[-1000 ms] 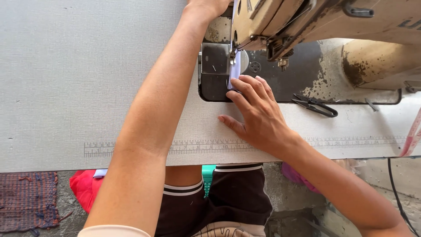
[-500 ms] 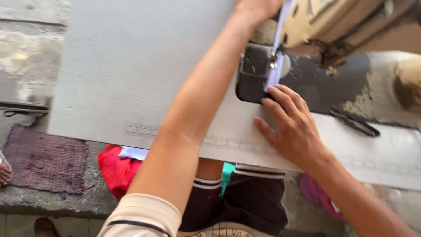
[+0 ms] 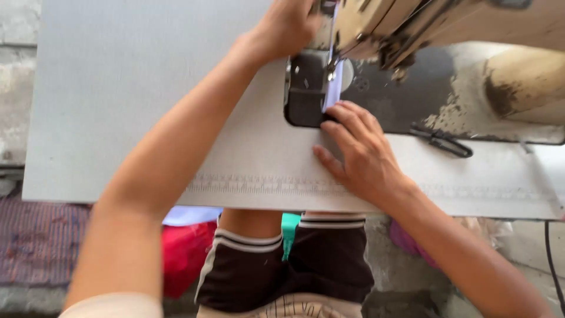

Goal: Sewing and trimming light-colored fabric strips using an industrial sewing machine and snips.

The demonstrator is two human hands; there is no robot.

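A worn beige sewing machine (image 3: 447,29) stands on a grey-white table (image 3: 135,94). A narrow strip of white fabric (image 3: 333,91) runs under its needle area. My left hand (image 3: 288,26) reaches behind the needle at the top of the view, fingers curled at the far end of the strip; part of it is cut off by the frame edge. My right hand (image 3: 359,150) lies flat in front of the needle, fingertips pressing the near end of the strip against the dark machine bed (image 3: 306,106).
Small black thread snips (image 3: 441,141) lie on the machine bed to the right of my right hand. A printed ruler strip (image 3: 247,185) runs along the table's near edge. Below the table are my dark shorts, red cloth (image 3: 185,250) and a woven mat (image 3: 35,241).
The view has swung back to the right and closer. My right hand stays at the strip in front of the needle; my left hand stays behind it.
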